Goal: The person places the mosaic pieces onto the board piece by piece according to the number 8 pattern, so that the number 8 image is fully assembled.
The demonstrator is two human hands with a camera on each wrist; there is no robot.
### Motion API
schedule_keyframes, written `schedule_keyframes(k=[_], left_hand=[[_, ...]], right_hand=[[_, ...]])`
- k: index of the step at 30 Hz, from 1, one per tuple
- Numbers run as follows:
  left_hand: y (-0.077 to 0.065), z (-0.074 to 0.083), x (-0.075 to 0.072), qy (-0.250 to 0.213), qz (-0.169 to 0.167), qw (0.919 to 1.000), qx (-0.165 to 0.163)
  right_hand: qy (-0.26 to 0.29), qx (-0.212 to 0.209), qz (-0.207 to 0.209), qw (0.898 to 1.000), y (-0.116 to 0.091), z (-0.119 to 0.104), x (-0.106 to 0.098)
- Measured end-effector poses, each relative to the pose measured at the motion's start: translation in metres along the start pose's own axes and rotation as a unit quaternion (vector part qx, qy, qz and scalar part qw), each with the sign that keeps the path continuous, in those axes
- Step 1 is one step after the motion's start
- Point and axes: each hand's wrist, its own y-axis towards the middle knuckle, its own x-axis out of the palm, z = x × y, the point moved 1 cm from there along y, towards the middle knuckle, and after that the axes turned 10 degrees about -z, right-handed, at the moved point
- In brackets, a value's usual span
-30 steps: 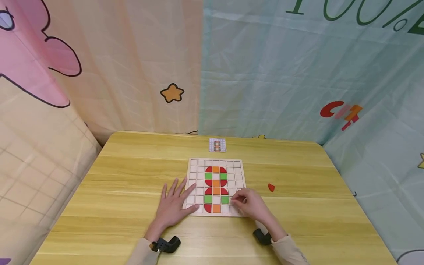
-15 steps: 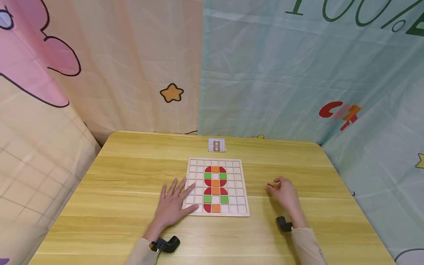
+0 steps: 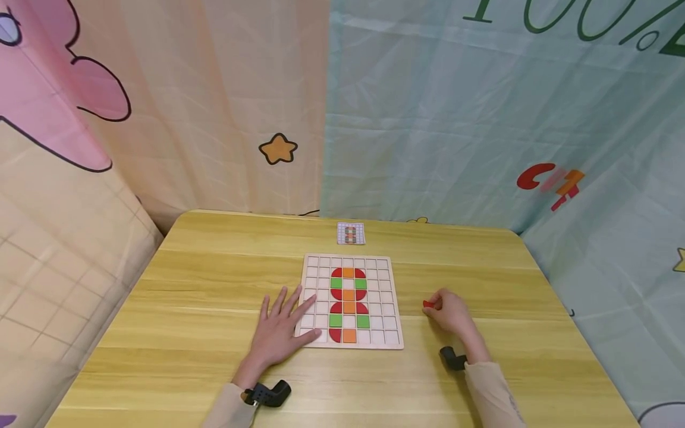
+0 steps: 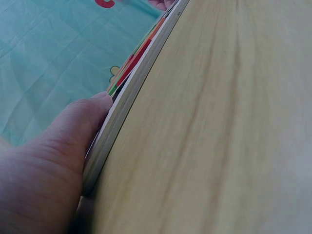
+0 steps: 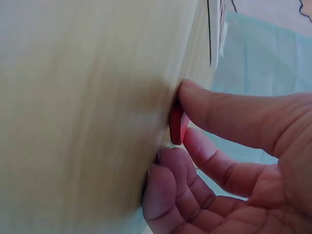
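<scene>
A pale square grid board (image 3: 382,303) lies on the table, with red quarter-round, orange square and green square tiles set in its middle columns. My left hand (image 3: 278,339) rests with spread, straight fingers over the board's left edge; the left wrist view shows the thumb (image 4: 73,122) against that edge. To the right of the board, my right hand (image 3: 453,312) pinches a red quarter-round tile (image 3: 428,304) between thumb and index finger. In the right wrist view this red tile (image 5: 176,126) is seen edge-on, close to the tabletop, with the other fingers curled below.
Behind the board lies a small card (image 3: 351,233) printed with a similar coloured grid pattern. The wooden table (image 3: 214,261) ends at printed cloth hangings (image 3: 428,119) at the back and sides.
My right hand has left the board's right side, moved right to the loose red tile and taken hold of it, then shifted slightly left with it. My left hand has stayed put.
</scene>
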Motion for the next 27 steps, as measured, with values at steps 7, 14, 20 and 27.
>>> schedule_keyframes(k=[7, 14, 20, 27], left_hand=[[0.0, 0.0, -0.001, -0.001, 0.001, 1.0, 0.001], [0.0, 0.001, -0.001, -0.002, 0.0, 1.0, 0.0], [0.0, 0.0, 0.0, -0.004, 0.0, 1.0, 0.0], [-0.001, 0.0, 0.0, -0.007, 0.002, 1.0, 0.002]], right_hand=[[-0.01, -0.034, -0.009, 0.999, -0.006, -0.009, 0.007], [0.013, -0.034, -0.002, 0.999, -0.008, -0.011, 0.008], [-0.001, -0.029, 0.017, 0.999, -0.007, -0.014, 0.008], [-0.04, -0.05, 0.016, 0.998, -0.006, -0.02, 0.007]])
